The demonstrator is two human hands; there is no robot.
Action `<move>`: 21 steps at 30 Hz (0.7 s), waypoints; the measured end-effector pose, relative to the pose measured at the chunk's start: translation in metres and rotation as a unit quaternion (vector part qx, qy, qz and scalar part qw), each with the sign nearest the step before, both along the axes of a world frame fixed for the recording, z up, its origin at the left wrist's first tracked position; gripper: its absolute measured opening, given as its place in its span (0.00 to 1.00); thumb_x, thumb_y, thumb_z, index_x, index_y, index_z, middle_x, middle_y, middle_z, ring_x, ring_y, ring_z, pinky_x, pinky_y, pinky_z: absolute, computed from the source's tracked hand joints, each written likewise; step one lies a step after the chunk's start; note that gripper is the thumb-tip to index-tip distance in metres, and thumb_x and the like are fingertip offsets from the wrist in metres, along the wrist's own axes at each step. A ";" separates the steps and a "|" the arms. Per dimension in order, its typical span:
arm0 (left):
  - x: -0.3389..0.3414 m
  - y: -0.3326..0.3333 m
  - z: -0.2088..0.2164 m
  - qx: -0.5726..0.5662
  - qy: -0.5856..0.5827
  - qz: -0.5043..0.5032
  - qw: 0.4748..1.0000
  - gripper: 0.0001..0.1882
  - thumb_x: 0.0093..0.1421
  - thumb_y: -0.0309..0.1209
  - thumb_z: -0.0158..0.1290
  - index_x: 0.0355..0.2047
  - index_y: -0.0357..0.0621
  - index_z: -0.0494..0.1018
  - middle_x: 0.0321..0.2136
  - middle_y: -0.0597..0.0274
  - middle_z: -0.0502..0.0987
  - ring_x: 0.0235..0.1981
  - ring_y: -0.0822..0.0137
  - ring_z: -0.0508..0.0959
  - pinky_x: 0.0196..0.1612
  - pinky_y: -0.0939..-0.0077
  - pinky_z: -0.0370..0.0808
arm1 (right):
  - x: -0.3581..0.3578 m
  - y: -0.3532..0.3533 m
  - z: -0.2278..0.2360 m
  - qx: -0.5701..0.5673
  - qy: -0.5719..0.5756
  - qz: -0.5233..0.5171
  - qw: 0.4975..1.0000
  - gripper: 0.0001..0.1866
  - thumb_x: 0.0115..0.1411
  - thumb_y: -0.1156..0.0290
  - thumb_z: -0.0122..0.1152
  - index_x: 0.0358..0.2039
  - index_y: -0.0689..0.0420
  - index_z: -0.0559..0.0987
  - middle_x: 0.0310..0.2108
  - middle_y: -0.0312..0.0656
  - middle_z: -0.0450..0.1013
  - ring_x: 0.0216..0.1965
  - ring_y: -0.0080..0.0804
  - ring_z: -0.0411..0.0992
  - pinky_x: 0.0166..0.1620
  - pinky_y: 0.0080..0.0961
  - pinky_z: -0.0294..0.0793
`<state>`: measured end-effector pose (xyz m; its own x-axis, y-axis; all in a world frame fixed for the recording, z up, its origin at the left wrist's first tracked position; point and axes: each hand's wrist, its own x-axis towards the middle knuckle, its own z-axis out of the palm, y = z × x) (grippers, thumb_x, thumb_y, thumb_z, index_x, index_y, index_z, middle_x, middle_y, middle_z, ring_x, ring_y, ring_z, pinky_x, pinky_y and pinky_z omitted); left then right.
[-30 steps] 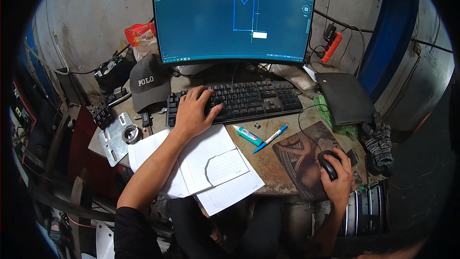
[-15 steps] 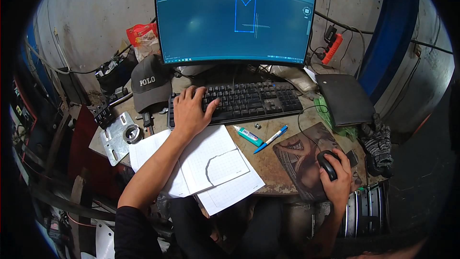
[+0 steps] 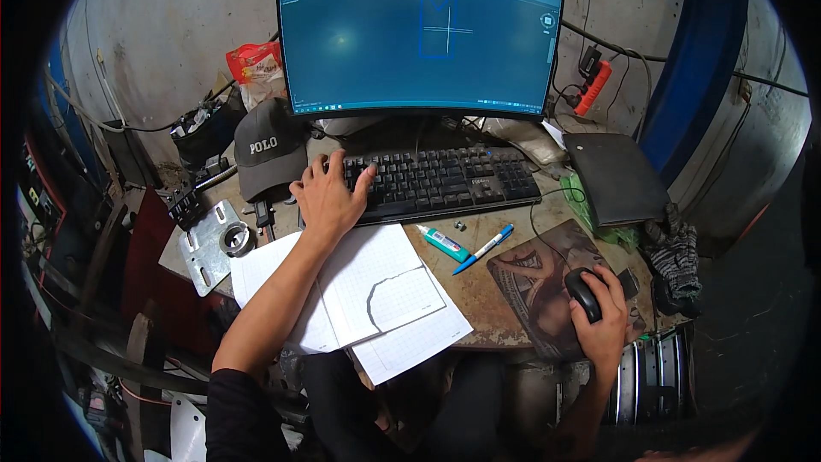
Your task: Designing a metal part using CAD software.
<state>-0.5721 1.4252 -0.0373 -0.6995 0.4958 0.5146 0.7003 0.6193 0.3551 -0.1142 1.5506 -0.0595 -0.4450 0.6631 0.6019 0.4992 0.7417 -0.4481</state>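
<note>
My left hand [image 3: 330, 198] rests over the left end of a black keyboard [image 3: 453, 181], fingers spread on the keys. On the right, my right hand [image 3: 602, 315] is wrapped round a black computer mouse [image 3: 584, 294], which sits on a dark patterned mouse pad [image 3: 532, 291]. Behind the keyboard stands a wide curved monitor [image 3: 368, 51]; its drawing program shows a blue notched outline with a white crosshair over it. White grid-lined paper sheets [image 3: 410, 338] lie under my left forearm, the top one with a ragged dark edge.
A teal-and-white correction pen [image 3: 446, 244] and a blue-and-white pen [image 3: 483, 248] lie before the keyboard. Left are a grey cap [image 3: 270, 150], a slotted metal plate [image 3: 203, 244] and a metal ring [image 3: 237, 239]. A black folder [image 3: 616, 178] and knitted gloves [image 3: 673, 261] sit at right.
My left hand has shifted slightly left and toward me on the keyboard. On the monitor, the crosshair moved left and up, and the outline looks dimmer. My right hand has stayed on the mouse.
</note>
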 end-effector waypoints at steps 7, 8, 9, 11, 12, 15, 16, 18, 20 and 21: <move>-0.008 0.002 -0.015 0.068 0.106 -0.094 0.988 0.31 0.69 0.56 0.58 0.62 0.47 0.75 0.60 0.47 0.75 0.65 0.48 0.72 0.68 0.42 0.61 | 0.000 -0.001 0.003 0.019 -0.018 -0.004 1.000 0.23 0.52 0.77 0.71 0.51 0.58 0.86 0.62 0.50 0.75 0.61 0.56 0.74 0.64 0.46 0.73; -0.007 0.003 -0.015 0.067 0.105 -0.095 0.988 0.31 0.69 0.56 0.58 0.62 0.47 0.75 0.60 0.47 0.75 0.65 0.48 0.72 0.68 0.42 0.61 | 0.000 -0.001 0.003 0.018 -0.019 -0.005 1.000 0.23 0.52 0.77 0.71 0.51 0.58 0.86 0.62 0.50 0.75 0.61 0.56 0.74 0.64 0.46 0.73; -0.005 0.003 -0.014 0.061 0.113 -0.119 0.985 0.30 0.70 0.54 0.59 0.62 0.47 0.76 0.60 0.48 0.76 0.64 0.48 0.73 0.68 0.45 0.62 | 0.000 -0.002 0.004 0.015 -0.018 -0.007 1.000 0.22 0.52 0.77 0.71 0.51 0.57 0.86 0.62 0.50 0.75 0.61 0.56 0.74 0.64 0.47 0.74; -0.002 0.004 -0.013 0.063 0.111 -0.161 0.979 0.27 0.69 0.51 0.60 0.60 0.47 0.76 0.59 0.51 0.76 0.62 0.49 0.75 0.68 0.47 0.63 | 0.001 -0.002 0.004 0.011 -0.019 -0.008 1.000 0.22 0.52 0.77 0.70 0.50 0.57 0.86 0.62 0.49 0.76 0.61 0.56 0.73 0.64 0.47 0.74; -0.001 0.003 -0.014 0.062 0.109 -0.160 0.979 0.27 0.69 0.51 0.60 0.60 0.47 0.76 0.59 0.51 0.76 0.62 0.49 0.75 0.68 0.47 0.63 | 0.002 -0.001 0.003 0.015 -0.019 -0.005 1.000 0.22 0.52 0.78 0.70 0.50 0.57 0.86 0.61 0.49 0.76 0.60 0.56 0.73 0.64 0.47 0.74; -0.006 -0.002 -0.015 0.055 0.124 -0.162 0.977 0.27 0.69 0.49 0.61 0.60 0.46 0.77 0.59 0.50 0.77 0.63 0.49 0.75 0.68 0.49 0.65 | -0.001 -0.003 0.005 0.016 -0.021 0.004 1.000 0.22 0.52 0.78 0.70 0.50 0.57 0.86 0.61 0.50 0.76 0.59 0.56 0.74 0.63 0.47 0.74; -0.009 -0.002 -0.015 0.064 0.103 -0.184 0.975 0.26 0.68 0.49 0.61 0.60 0.46 0.77 0.60 0.49 0.76 0.64 0.48 0.74 0.67 0.48 0.65 | -0.003 -0.004 0.005 0.014 -0.021 0.004 1.000 0.22 0.52 0.78 0.70 0.50 0.57 0.86 0.61 0.50 0.76 0.59 0.56 0.74 0.63 0.47 0.74; -0.009 -0.005 -0.006 0.081 0.069 -0.211 0.972 0.24 0.66 0.43 0.62 0.59 0.47 0.77 0.60 0.47 0.76 0.66 0.46 0.72 0.66 0.47 0.67 | 0.001 -0.003 0.003 0.023 -0.017 -0.003 1.000 0.22 0.52 0.78 0.70 0.50 0.57 0.86 0.61 0.49 0.76 0.59 0.56 0.73 0.63 0.46 0.74; -0.013 -0.017 0.005 0.075 0.030 -0.228 0.970 0.22 0.62 0.35 0.61 0.56 0.46 0.79 0.57 0.46 0.77 0.62 0.44 0.74 0.65 0.49 0.70 | 0.001 -0.001 0.001 0.019 -0.018 0.014 1.000 0.22 0.53 0.79 0.70 0.51 0.57 0.86 0.61 0.49 0.76 0.59 0.56 0.73 0.63 0.47 0.73; -0.013 -0.028 0.012 0.071 0.027 -0.219 0.973 0.22 0.62 0.35 0.61 0.56 0.46 0.79 0.57 0.46 0.77 0.62 0.44 0.74 0.65 0.49 0.70 | 0.002 -0.001 -0.001 0.016 -0.020 0.005 1.000 0.22 0.53 0.79 0.69 0.51 0.58 0.86 0.61 0.50 0.76 0.59 0.57 0.73 0.64 0.47 0.73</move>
<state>-0.5847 1.3968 -0.0255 -0.4077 0.6617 0.6293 0.9057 0.2055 0.3707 -0.1126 1.5498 -0.0601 -0.4765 0.6388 0.6041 0.5084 0.7608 -0.4034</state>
